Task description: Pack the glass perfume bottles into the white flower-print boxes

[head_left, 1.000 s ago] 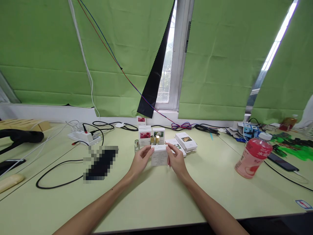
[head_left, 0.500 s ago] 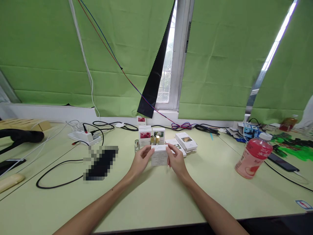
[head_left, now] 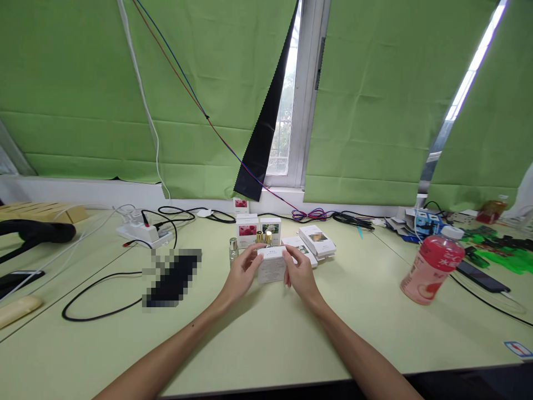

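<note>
Between my two hands is a small white cardboard box (head_left: 271, 268) with fine print on the side towards me. My left hand (head_left: 241, 272) grips its left edge, thumb at the top corner. On the right edge, my right hand (head_left: 300, 273) holds it the same way. Just behind it show the gold caps (head_left: 268, 238) of small bottles, their lower parts hidden by the box. A clear glass bottle with a silver cap (head_left: 233, 249) stands left of them. White boxes with flower pictures, one red (head_left: 247, 231) and one white (head_left: 270, 229), stand behind.
Right of my hands lie white flower-picture boxes (head_left: 317, 242). A pink drink bottle (head_left: 433, 266) stands farther right, near a phone (head_left: 483, 276). To the left are a power strip (head_left: 144, 232), cables and a pixelated dark object (head_left: 174, 279). Coiled black cable (head_left: 353, 220) lies by the wall.
The held box has tilted slightly, so its top face shows a little more. Both hands stay in almost the same place.
</note>
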